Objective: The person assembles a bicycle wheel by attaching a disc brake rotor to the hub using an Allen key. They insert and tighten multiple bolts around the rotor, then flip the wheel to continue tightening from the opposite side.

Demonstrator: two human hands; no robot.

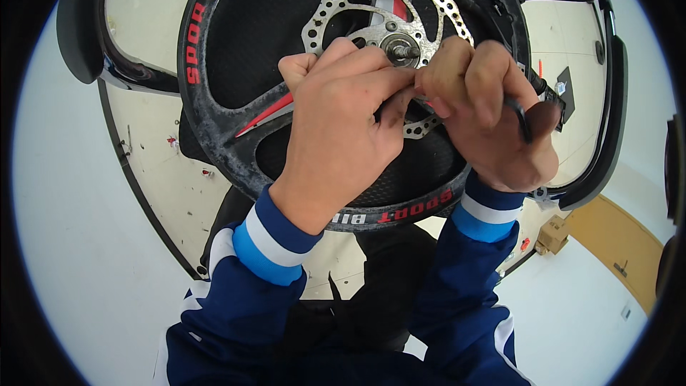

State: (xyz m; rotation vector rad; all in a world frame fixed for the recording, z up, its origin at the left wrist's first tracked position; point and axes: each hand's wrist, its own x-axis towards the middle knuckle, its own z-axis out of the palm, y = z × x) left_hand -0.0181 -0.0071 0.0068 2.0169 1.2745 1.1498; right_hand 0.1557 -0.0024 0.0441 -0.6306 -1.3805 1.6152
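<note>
Bicycle wheel, black with thick moulded spokes and red trim, lies flat in front of you over a pale floor. Landmark: the axle end at the wheel's hub.

Perforated silver brake disc sits seated around the axle; no bolt heads can be made out from here, so whether it is fastened I cannot tell.

Your left hand is curled tight just below the axle, fingers pinched on something small and dark that I cannot identify. Your right hand is to the axle's right, closed around a thin black tool whose bent end shows past your fingers. The two hands touch at the fingertips.

Judgement: work at the disc looks mid-way; disc in place, hands busy at its lower edge, nothing visibly finished.
</note>
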